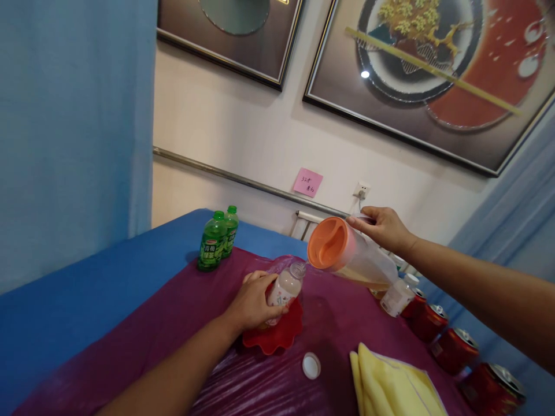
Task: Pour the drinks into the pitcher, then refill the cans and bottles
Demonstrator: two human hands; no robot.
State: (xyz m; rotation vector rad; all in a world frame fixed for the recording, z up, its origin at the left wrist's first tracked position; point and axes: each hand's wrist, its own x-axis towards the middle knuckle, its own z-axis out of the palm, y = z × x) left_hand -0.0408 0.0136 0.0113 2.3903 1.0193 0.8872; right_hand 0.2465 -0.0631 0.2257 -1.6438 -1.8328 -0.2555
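My left hand [249, 300] is wrapped round a small clear bottle [284, 289] with a printed label. The bottle has no cap on and leans right, standing in or just over a red wavy-edged dish [275, 338]. By its handle, my right hand [385, 228] grips a clear plastic pitcher [366, 263] with an orange lid [327, 245]. The pitcher is tipped on its side, with pale yellowish liquid inside and its lid close to the bottle's mouth. Whether liquid is flowing is hard to make out. A white bottle cap [311, 366] lies on the purple sheet [338, 323].
Two green drink bottles [212, 242] stand at the back left. On the right are a white-capped bottle [399, 296] and a row of red cans [455, 349]. A folded yellow cloth [394, 384] lies in front. Blue curtains [78, 115] hang at both sides.
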